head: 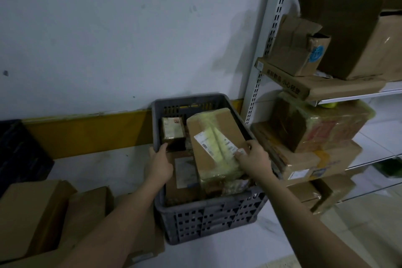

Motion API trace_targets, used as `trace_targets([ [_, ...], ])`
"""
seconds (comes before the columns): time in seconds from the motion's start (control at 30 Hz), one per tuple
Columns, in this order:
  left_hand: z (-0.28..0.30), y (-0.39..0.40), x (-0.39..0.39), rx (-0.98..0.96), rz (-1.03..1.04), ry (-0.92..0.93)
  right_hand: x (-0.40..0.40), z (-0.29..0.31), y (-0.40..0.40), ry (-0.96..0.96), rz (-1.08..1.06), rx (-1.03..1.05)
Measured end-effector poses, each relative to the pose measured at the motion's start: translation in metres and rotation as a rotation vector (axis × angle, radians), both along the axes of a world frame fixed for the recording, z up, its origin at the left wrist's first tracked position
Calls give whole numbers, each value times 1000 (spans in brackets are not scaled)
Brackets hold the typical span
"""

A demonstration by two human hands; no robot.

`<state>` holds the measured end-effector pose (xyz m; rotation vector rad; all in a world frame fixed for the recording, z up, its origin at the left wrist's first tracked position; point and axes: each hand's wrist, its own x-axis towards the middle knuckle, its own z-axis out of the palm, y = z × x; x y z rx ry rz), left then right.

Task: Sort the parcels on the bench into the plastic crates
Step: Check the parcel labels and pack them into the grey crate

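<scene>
Your right hand (253, 160) pinches the near edge of the big taped parcel (214, 143) lying tilted inside the grey crate (208, 216) on the table (104, 165). Your left hand (159, 162) reaches in with fingers mostly straight, touching the small box (173, 130) at the crate's back-left.

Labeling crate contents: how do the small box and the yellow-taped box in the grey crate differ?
The small box is far smaller than the yellow-taped box. It sits at the crate's back left; the taped box lies tilted on the right. The left hand touches the small one, the right hand the taped one. Both are labelled cardboard.
</scene>
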<state>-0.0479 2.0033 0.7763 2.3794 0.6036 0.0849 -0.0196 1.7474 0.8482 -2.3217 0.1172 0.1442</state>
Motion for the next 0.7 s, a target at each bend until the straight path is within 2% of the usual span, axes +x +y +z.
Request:
trace_targets([
  [0.1, 3, -3, -1, 10, -6, -6, 10, -3, -15, 68, -36, 134],
  [0.17, 3, -3, -1, 26, -8, 0, 14, -1, -11, 83, 8, 33],
  [0.23, 3, -3, -1, 40, -19, 1, 17, 3, -5, 112, 92, -198],
  [0.3, 0, -1, 0, 40, -22, 11, 16, 11, 2, 149, 154, -556],
  [0.37, -5, 2, 1, 35, -21, 14, 14, 15, 11, 62, 191, -844],
  [0.4, -7, 4, 1, 31, -24, 4, 13, 15, 17, 3, 224, -851],
  [0.5, -9, 5, 0, 13, -32, -13, 14, 4, 38, -71, 386, -641],
  [0.57, -6, 2, -1, 0, -28, 11, 16, -13, 52, -77, 419, -634],
  [0.6, -3, -1, -2, 49, -17, 11, 19, -19, 56, -90, 404, -635],
  [0.7, 7, -18, -7, 419, -95, -97, 33, -26, 56, -120, 326, -623],
])
